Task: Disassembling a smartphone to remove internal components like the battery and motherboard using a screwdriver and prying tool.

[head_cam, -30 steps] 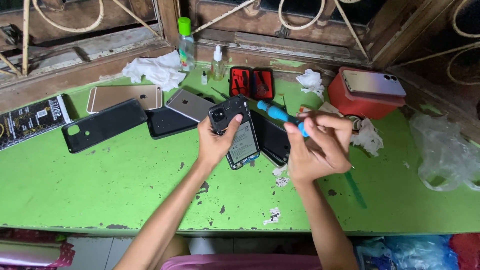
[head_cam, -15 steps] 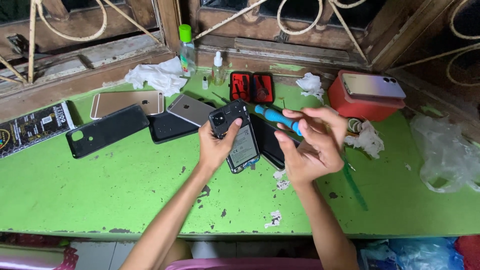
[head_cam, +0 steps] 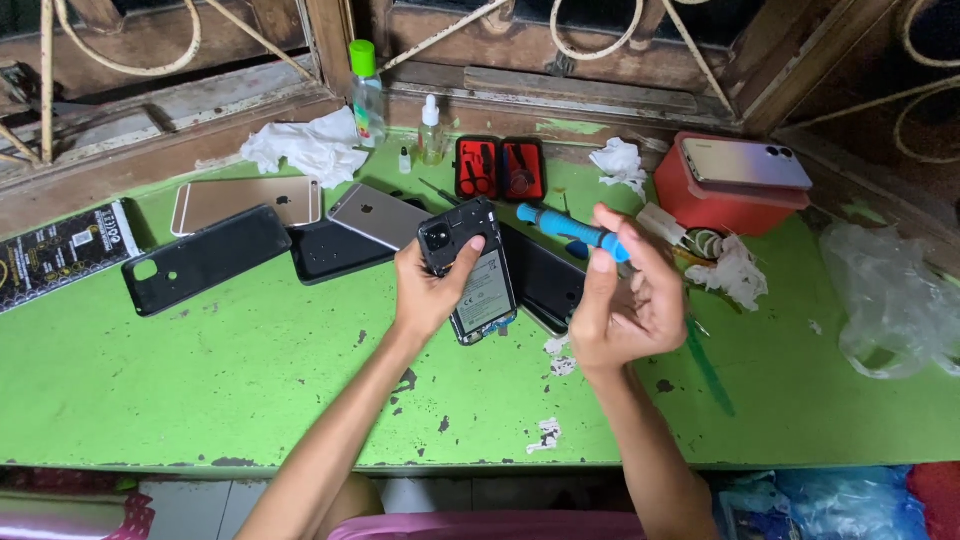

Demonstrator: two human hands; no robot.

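Opened phone, back exposed, white battery label up | gripped by left hand above green table | right hand pinches blue screwdriver just right of it | red tool case behind | red box far right | black printed package far left.

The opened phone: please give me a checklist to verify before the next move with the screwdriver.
1. Left hand grips the phone firmly: ok.
2. Phone's open back faces up: ok.
3. Right hand holds the blue screwdriver: ok, between fingers.
4. Screwdriver tip is on a screw: not ok, it is away from the phone.
5. Bit fits the screw: cannot tell.
6. Table under the phone is free: not ok, a black cover lies beneath.
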